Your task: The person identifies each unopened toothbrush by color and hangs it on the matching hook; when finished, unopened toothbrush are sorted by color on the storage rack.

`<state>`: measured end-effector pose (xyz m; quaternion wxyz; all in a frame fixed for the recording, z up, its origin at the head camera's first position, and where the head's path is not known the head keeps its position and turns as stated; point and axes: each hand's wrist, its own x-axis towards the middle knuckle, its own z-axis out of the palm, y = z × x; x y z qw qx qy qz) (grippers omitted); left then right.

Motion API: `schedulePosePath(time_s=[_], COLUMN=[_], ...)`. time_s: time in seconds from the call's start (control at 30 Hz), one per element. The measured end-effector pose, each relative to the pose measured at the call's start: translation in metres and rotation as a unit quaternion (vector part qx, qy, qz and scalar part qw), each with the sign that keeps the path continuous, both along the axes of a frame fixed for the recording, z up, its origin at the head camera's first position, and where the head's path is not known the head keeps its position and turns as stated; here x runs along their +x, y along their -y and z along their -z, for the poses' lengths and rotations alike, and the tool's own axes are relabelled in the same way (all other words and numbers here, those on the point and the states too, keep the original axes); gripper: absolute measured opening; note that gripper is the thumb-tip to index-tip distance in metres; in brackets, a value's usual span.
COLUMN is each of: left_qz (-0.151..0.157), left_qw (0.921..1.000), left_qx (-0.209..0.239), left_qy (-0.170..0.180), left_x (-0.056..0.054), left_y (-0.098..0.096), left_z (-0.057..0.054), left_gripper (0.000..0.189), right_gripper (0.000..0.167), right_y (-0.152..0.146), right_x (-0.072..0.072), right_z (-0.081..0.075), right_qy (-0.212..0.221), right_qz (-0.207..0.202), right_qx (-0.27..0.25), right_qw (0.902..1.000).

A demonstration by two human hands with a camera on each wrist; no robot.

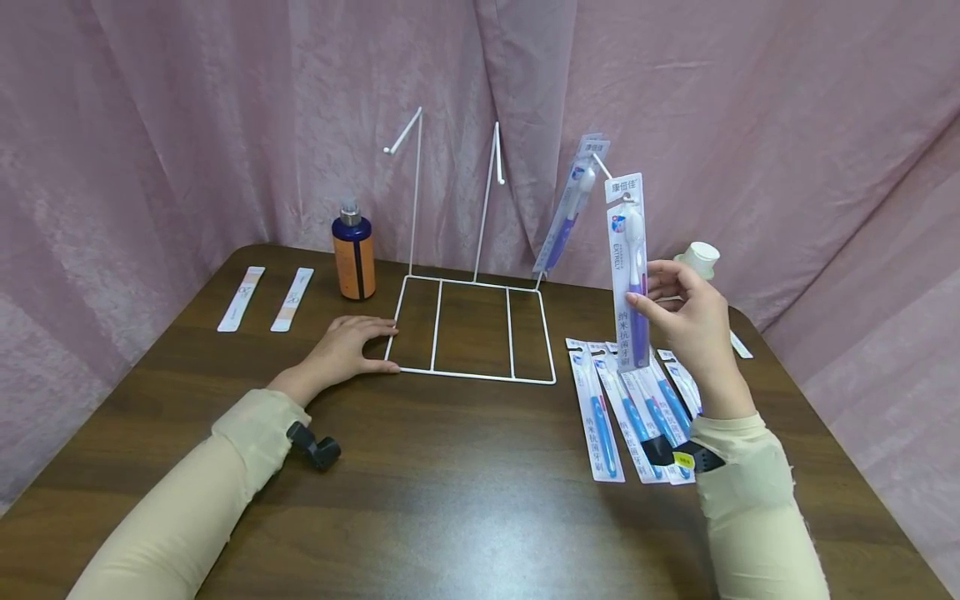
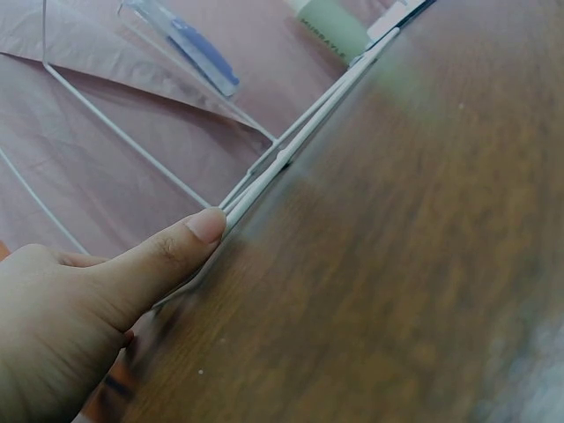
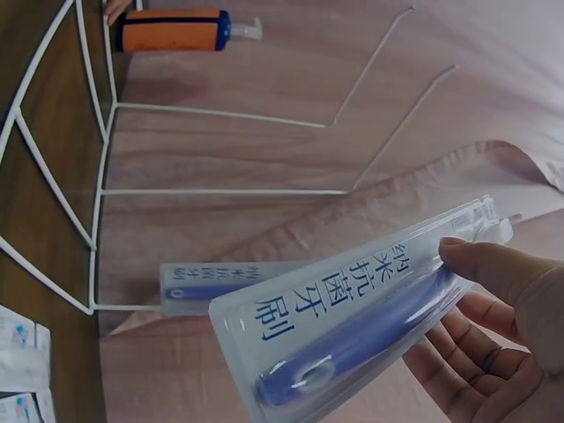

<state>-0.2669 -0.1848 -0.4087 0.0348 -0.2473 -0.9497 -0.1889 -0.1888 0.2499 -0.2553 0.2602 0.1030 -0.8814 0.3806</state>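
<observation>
My right hand [image 1: 693,321] pinches a packaged purple toothbrush [image 1: 628,275] between thumb and fingers, holding it upright. Its top is at the front end of the right hook of a white wire rack [image 1: 474,283]; whether the hook passes through the hole, I cannot tell. Behind it, another packaged purple toothbrush [image 1: 567,212] hangs on that hook. The rack's left and middle hooks are bare. My left hand [image 1: 341,354] rests at the rack's front left corner, fingers extended over the side wire. In the left wrist view, the thumb [image 2: 167,256] lies against the base wire.
Several packaged blue toothbrushes [image 1: 596,417] lie fanned on the table [image 1: 420,500] below my right hand. An orange and blue pump bottle [image 1: 353,258] stands left of the rack, near two flat strips [image 1: 242,300]. A pale green bottle [image 1: 699,257] is partly hidden behind the right hand.
</observation>
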Motion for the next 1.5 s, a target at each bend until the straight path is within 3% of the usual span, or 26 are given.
schedulePosePath(time_s=[0.17, 0.37, 0.9, 1.5], left_qz=[0.000, 0.000, 0.005, 0.004], left_qw=[1.0000, 1.0000, 1.0000, 1.0000], left_qx=[-0.001, 0.004, 0.004, -0.001], left_qy=[-0.004, -0.009, -0.006, -0.009], left_x=[0.000, 0.002, 0.002, 0.003], left_y=[0.001, 0.002, 0.000, 0.000], left_z=[0.001, 0.000, -0.002, -0.001], left_gripper=[0.074, 0.073, 0.074, 0.073], right_gripper=[0.040, 0.042, 0.045, 0.044], right_y=[0.006, 0.014, 0.028, 0.044], right_x=[-0.009, -0.028, -0.079, -0.115], right_z=[0.005, 0.015, 0.018, 0.023], right_qy=[-0.015, -0.014, 0.014, 0.020], right_qz=[-0.003, 0.001, 0.063, 0.056], right_qx=[0.004, -0.027, -0.031, -0.087], right_qw=[0.9999, 0.9995, 0.9974, 0.9945])
